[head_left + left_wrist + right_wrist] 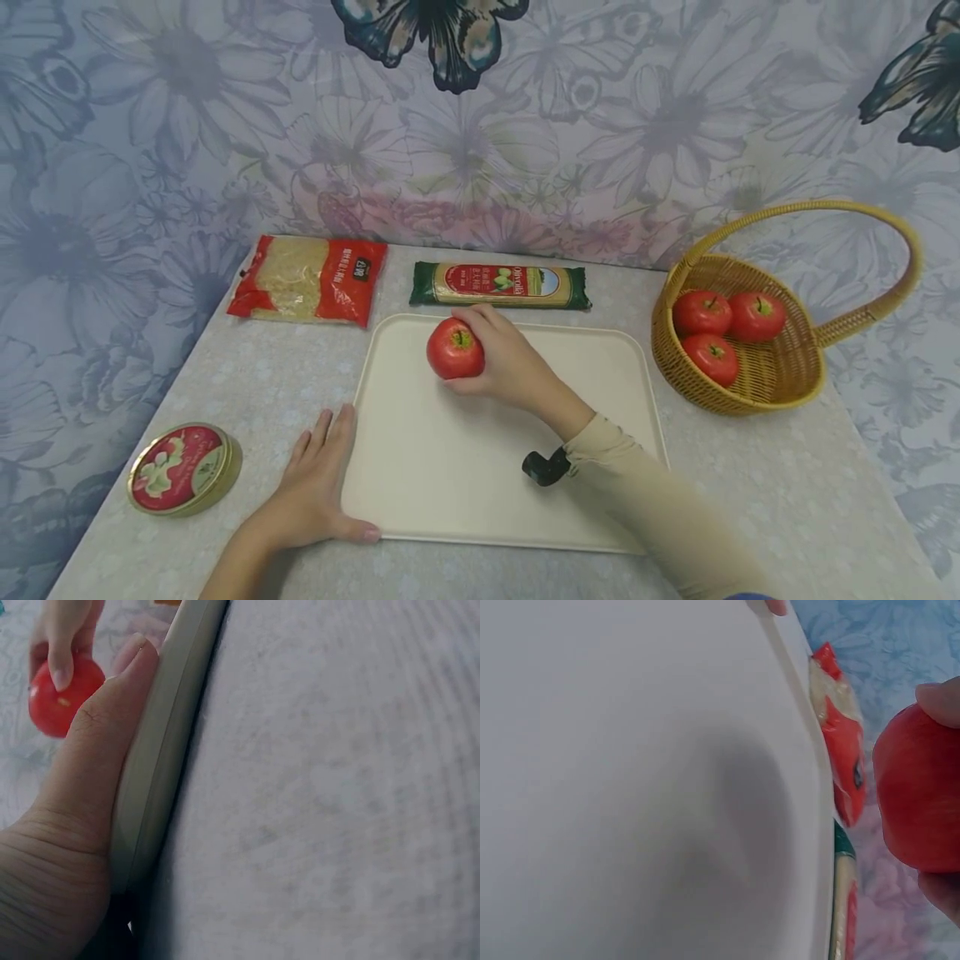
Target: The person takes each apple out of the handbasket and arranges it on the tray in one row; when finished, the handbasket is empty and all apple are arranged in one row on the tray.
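Note:
My right hand (510, 358) grips a red apple (455, 348) from its right side, above the upper left part of a cream tray (480, 483). In the right wrist view the apple (919, 791) hangs over the tray, whose surface carries a shadow. My left hand (315, 487) rests at the tray's lower left corner, fingers straight along the left edge and thumb at the front edge. The left wrist view shows that thumb (97, 735) lying against the tray's rim (161, 735), with the held apple (64, 697) beyond it.
A wicker basket (787, 375) with three red apples stands right of the tray. Behind the tray lie a red pasta bag (307, 279) and a green-ended pasta packet (500, 285). A round red-lidded tin (183, 469) sits at the left. A patterned wall hanging (480, 150) rises behind the table.

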Demonstrator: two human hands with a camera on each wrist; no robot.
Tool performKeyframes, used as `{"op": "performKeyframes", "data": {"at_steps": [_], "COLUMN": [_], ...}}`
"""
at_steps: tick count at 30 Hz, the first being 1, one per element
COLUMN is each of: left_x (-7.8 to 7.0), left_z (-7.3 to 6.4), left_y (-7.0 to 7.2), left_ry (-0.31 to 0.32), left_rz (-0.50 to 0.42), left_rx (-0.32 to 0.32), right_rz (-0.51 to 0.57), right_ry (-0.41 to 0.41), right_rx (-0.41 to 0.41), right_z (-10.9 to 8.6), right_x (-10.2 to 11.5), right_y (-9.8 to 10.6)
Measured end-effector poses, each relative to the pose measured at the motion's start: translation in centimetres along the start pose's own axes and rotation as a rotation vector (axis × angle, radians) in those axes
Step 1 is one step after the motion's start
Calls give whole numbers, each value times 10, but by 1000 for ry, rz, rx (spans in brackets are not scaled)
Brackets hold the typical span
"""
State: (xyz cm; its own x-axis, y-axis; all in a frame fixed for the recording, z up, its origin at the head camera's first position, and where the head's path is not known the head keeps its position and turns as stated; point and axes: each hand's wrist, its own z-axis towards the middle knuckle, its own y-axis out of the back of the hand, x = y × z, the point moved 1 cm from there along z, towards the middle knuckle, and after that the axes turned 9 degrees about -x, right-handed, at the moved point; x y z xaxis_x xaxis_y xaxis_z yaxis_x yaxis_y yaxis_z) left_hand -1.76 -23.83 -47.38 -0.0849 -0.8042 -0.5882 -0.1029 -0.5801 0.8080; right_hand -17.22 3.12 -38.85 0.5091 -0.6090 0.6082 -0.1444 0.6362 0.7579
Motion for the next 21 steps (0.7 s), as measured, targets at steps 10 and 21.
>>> {"op": "performKeyframes", "data": {"at_steps": [10,21], "left_x": [2,0], "left_z": [1,0], "left_y": [-1,-1], "left_ry": [3,29], "left_rz": [6,-1], "left_rx": [3,23], "right_rz": [-26,-57], "right_ry": [-11,-15], "right_rx": [121,171], "right_z": [25,33], "right_x": [9,23], "right_y": [-47,-74]}}
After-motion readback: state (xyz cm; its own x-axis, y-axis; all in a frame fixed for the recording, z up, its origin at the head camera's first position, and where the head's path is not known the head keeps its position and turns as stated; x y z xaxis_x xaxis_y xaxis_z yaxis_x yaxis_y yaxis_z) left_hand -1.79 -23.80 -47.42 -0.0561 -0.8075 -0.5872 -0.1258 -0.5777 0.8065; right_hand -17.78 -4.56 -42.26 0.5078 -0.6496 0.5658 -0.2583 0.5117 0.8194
